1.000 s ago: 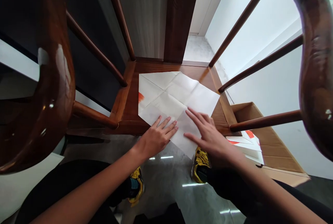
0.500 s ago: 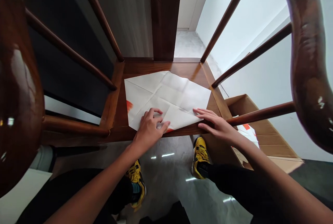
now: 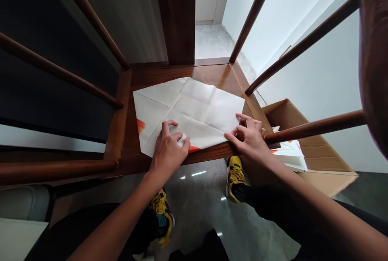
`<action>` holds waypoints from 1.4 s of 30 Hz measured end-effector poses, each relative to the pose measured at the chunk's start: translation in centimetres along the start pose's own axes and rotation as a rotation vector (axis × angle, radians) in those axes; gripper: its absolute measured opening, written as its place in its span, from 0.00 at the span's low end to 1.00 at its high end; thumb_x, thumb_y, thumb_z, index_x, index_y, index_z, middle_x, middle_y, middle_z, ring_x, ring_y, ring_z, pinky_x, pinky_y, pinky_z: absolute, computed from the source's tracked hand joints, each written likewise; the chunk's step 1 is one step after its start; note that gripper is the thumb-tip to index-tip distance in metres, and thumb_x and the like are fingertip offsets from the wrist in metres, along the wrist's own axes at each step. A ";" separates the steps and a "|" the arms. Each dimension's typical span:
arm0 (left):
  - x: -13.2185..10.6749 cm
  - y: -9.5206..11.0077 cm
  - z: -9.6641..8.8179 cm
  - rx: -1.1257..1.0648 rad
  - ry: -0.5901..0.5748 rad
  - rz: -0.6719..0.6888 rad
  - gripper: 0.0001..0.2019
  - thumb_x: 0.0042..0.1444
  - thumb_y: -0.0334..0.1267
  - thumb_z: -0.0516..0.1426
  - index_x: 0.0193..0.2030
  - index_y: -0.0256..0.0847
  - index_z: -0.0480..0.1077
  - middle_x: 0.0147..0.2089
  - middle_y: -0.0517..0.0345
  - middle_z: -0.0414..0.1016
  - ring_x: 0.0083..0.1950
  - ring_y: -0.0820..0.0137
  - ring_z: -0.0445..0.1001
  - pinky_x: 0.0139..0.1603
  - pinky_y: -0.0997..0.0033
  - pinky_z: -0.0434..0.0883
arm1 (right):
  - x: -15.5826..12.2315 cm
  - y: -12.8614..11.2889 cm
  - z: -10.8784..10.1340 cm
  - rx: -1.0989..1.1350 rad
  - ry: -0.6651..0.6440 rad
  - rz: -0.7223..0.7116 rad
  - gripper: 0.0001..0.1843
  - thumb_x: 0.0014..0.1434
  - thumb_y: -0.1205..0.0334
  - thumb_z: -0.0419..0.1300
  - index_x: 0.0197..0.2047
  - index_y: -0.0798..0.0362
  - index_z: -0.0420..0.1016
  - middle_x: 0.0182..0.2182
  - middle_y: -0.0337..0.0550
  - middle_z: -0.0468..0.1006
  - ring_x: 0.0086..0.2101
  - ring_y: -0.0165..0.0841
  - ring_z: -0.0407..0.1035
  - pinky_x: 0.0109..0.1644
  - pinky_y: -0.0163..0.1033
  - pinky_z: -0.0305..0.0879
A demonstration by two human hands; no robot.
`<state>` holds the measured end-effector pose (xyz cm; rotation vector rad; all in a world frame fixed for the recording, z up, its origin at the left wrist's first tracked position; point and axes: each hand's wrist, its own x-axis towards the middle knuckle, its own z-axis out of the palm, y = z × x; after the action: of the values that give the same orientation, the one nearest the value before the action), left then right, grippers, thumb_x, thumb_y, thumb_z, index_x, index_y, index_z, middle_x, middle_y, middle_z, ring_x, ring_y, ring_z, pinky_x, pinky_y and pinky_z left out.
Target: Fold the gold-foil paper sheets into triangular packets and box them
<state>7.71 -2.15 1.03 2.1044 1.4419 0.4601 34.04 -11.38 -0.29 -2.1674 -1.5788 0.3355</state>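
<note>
Creased white paper sheet [image 3: 194, 109] lies flat on a polished reddish-brown wooden chair seat [image 3: 182, 73] at centre frame, with orange marks along its left and near edges. The left hand [image 3: 168, 152] arches over the near edge, fingers [image 3: 166, 127] curled down, forearm rising from the lower left. The right hand [image 3: 250, 142], apart from it, reaches the sheet's right corner from the lower right. Both seem placed to stop the paper sliding on the smooth wood; whether either pinches it, I cannot tell. Farther right, an open brown cardboard box [image 3: 321, 156] holds white-and-orange papers [image 3: 287, 154].
</note>
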 end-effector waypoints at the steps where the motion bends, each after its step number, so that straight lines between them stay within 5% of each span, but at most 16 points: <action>1: 0.0 0.0 0.0 0.001 -0.003 -0.004 0.14 0.65 0.42 0.59 0.29 0.40 0.74 0.66 0.47 0.62 0.52 0.57 0.77 0.62 0.45 0.75 | 0.0 0.0 0.1 -0.007 0.008 -0.004 0.20 0.63 0.44 0.65 0.27 0.49 0.78 0.70 0.44 0.66 0.64 0.56 0.56 0.65 0.68 0.53; 25: 0.1 0.6 -0.1 0.102 -0.019 0.002 0.15 0.66 0.40 0.56 0.30 0.38 0.76 0.65 0.45 0.63 0.54 0.53 0.76 0.61 0.46 0.76 | 0.6 -0.9 0.5 -0.196 -0.019 0.055 0.24 0.66 0.41 0.60 0.26 0.50 0.77 0.68 0.49 0.68 0.63 0.59 0.58 0.61 0.71 0.53; 27: 0.1 0.6 0.1 0.131 -0.018 -0.005 0.15 0.66 0.40 0.56 0.31 0.38 0.77 0.65 0.45 0.63 0.54 0.52 0.76 0.60 0.45 0.77 | 0.5 -1.1 0.5 -0.232 0.013 0.043 0.21 0.67 0.44 0.60 0.30 0.50 0.79 0.67 0.53 0.69 0.63 0.59 0.60 0.61 0.71 0.55; 30: 0.2 0.4 0.2 0.181 -0.011 0.007 0.15 0.66 0.41 0.56 0.32 0.38 0.78 0.64 0.44 0.64 0.54 0.51 0.76 0.59 0.45 0.77 | 0.1 -1.8 0.6 -0.271 0.100 -0.122 0.13 0.70 0.56 0.58 0.49 0.50 0.81 0.69 0.57 0.66 0.65 0.57 0.61 0.64 0.69 0.58; 33: 0.2 0.6 0.0 0.242 -0.001 0.015 0.14 0.66 0.40 0.56 0.34 0.37 0.79 0.64 0.42 0.65 0.55 0.50 0.76 0.58 0.46 0.77 | -0.8 -2.7 1.5 -0.269 0.019 -0.468 0.26 0.70 0.72 0.48 0.67 0.52 0.72 0.74 0.52 0.62 0.71 0.48 0.56 0.72 0.60 0.58; 35: 0.0 1.2 -0.3 0.301 0.077 0.013 0.11 0.65 0.37 0.56 0.41 0.35 0.78 0.66 0.38 0.66 0.58 0.46 0.74 0.59 0.43 0.76 | -1.5 -3.2 2.5 -0.250 -0.047 -0.579 0.30 0.70 0.73 0.44 0.73 0.59 0.63 0.75 0.56 0.60 0.74 0.44 0.52 0.76 0.56 0.55; 38: -1.0 3.0 0.1 0.365 0.225 0.163 0.19 0.67 0.33 0.53 0.62 0.30 0.71 0.77 0.35 0.57 0.71 0.44 0.64 0.68 0.40 0.69 | -2.6 -3.9 3.9 -0.232 -0.058 -0.545 0.36 0.74 0.61 0.48 0.79 0.68 0.47 0.77 0.63 0.50 0.77 0.46 0.43 0.79 0.58 0.49; 42: -3.3 5.0 3.1 0.313 0.024 0.541 0.31 0.73 0.40 0.45 0.78 0.26 0.49 0.83 0.41 0.44 0.83 0.57 0.45 0.82 0.51 0.51 | -3.3 -4.4 4.7 -0.240 -0.068 -0.530 0.44 0.72 0.60 0.48 0.81 0.63 0.29 0.79 0.60 0.39 0.77 0.48 0.34 0.79 0.62 0.47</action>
<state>11.97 -7.37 1.72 2.7587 0.9870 0.4820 27.20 -12.42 -2.50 -1.8092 -2.2453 0.0511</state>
